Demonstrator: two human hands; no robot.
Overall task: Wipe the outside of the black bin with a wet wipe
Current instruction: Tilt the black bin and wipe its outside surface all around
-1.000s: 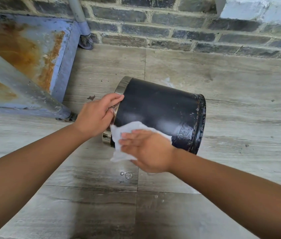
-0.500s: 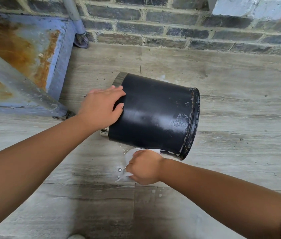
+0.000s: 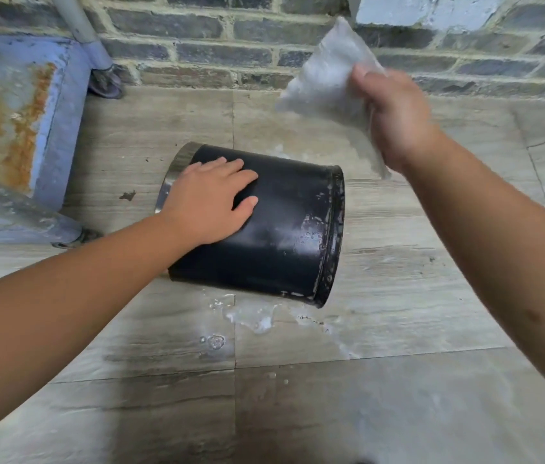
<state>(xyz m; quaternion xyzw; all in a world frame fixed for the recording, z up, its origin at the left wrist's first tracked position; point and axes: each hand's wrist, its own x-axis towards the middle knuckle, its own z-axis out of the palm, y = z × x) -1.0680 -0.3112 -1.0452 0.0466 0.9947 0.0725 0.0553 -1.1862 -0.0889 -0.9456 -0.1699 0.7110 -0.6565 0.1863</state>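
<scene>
My left hand [image 3: 209, 200] presses flat on the black bin [image 3: 274, 229]; right hand [image 3: 395, 118] grips the wet wipe [image 3: 328, 82] aloft. Side glistens, probably part-wiped; underside remains.

wet wipe [image 3: 326, 85] motion-blurred, edges unclear. right hand [image 3: 398, 118] blurred too, fingers mostly hidden behind it. left hand [image 3: 209, 200] covers part of black bin [image 3: 281, 236] near its metal rim [image 3: 174, 174]. bin underside not visible. both forearms cut by frame edges.

A brick wall [image 3: 197, 58] backs the wet tiled floor [image 3: 398, 296]; a rusty, perhaps metal, blue frame [image 3: 30, 122] stands left.
</scene>
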